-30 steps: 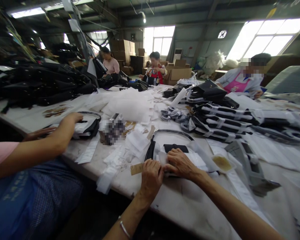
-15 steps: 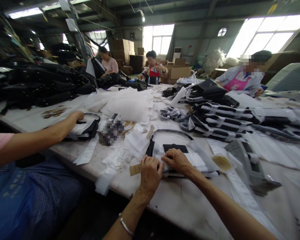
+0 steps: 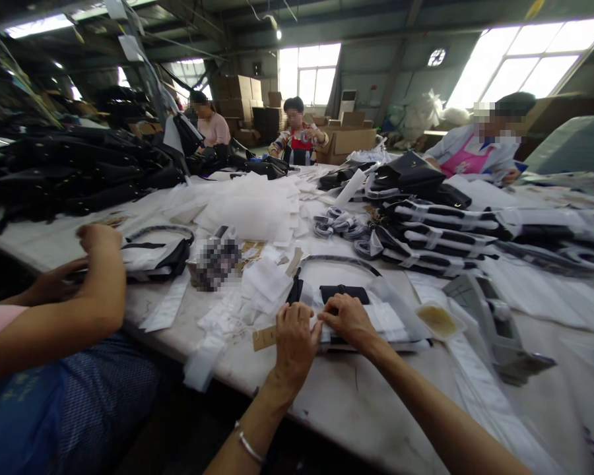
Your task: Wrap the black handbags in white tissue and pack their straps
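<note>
Since the earlier frame, a co-worker's hand (image 3: 99,236) has pulled back off a second bag (image 3: 151,256), well left of the wrapped handbag (image 3: 357,294), while the wearer's own two hands have hardly shifted. That handbag lies flat near the edge of the table (image 3: 356,396). Over its near left part, the left hand (image 3: 296,333) curls its fingers down and the right hand (image 3: 349,320) bends in to meet it; the fingertips sit close together, but I cannot tell whether they pinch anything. White sheets (image 3: 386,318) lie across the handbag, and they could slip or crease if the right forearm drags on them. A brown tag (image 3: 264,338) juts out left of it and could get bent under the left wrist. Right of the handbag stands a grey dispenser (image 3: 495,323), probably easy to knock with a wide elbow. Beyond it are loose white sheets (image 3: 250,204) and stacked wrapped bags (image 3: 440,234).
</note>
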Available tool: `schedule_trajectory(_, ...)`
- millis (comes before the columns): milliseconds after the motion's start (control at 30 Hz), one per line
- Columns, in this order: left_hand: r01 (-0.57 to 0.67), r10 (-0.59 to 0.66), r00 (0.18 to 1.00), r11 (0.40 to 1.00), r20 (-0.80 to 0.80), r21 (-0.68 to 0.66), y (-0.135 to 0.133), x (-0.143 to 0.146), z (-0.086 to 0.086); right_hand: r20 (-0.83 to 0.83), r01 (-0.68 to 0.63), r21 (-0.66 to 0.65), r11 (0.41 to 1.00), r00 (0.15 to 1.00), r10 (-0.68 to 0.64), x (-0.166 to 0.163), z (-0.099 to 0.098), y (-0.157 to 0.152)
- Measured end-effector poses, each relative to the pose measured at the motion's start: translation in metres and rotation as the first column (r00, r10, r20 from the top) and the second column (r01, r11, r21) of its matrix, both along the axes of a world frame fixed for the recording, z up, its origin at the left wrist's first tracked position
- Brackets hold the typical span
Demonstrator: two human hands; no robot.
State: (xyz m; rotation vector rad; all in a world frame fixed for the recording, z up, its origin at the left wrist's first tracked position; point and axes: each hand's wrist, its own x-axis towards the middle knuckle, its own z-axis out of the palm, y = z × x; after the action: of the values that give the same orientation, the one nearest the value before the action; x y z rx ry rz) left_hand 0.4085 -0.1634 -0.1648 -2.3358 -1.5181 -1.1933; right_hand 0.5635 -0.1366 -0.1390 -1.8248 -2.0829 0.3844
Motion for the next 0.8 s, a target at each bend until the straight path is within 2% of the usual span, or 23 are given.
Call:
schedule_trajectory(100,0.143,-0.137,0.988,0.984,-0.069,0.107,-0.010,0.001,0.000,-0.016,-0.001,-0.007,1.000,1.000,0.001,0.000,0.001,0.000)
schedule_trajectory(167,0.198,-0.189,0.976,0.977,-0.106,0.082,-0.019,0.002,-0.001,-0.017,0.004,-0.016,1.000,1.000,-0.005,-0.001,0.003,0.000)
schedule_trajectory(267,0.198,-0.196,0.973,0.980,-0.123,0.006,-0.027,0.002,-0.005,-0.010,0.001,-0.015,1.000,1.000,-0.002,-0.002,0.006,-0.002)
schedule_trajectory(400,0.188,-0.188,0.976,0.982,-0.108,-0.014,-0.030,0.001,-0.010,0.010,0.009,-0.010,1.000,1.000,-0.009,-0.004,0.010,-0.005)
schedule_trajectory(800,0.182,-0.173,0.975,0.981,-0.137,0.059,-0.030,-0.001,-0.026,0.054,0.046,-0.003,0.999,0.998,-0.046,-0.004,0.005,-0.002)
